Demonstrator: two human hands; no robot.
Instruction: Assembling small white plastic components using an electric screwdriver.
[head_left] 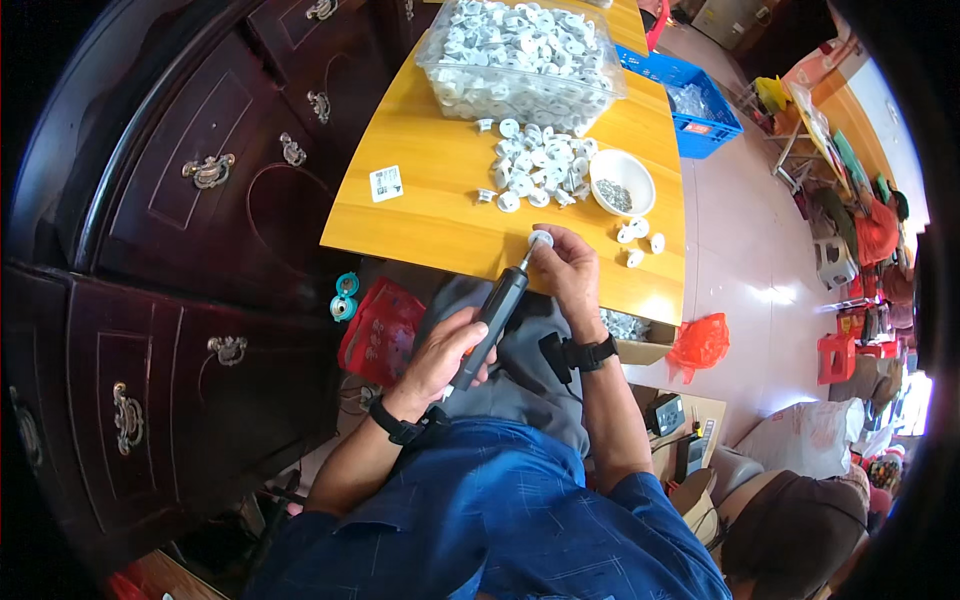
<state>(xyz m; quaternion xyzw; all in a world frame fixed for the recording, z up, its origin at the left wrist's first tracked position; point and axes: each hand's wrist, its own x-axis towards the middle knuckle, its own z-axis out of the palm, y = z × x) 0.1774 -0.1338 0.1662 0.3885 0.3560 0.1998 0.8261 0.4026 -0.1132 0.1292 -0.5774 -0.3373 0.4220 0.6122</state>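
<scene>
- Yellow wooden table (430,215) stands beside a dark carved cabinet (190,200); I work at its near edge.
- My left hand (440,355) is wrapped tight around a dark electric screwdriver (492,322), whose tip points up and away from that grip.
- My right hand (568,265) pinches a small white round plastic part (541,239) with its fingertips, right at the tip of the tool.
- I judge the tool should stay straight on the screw and the part should be held firm, so the bit does not slip.
- Beyond the pinch lie a heap of white parts (535,168), a white bowl of screws (621,183) and a clear tub (520,60).
- To the right of the pinch lie a few single parts (638,238); the table edge is just under my hands, so little room is there.
</scene>
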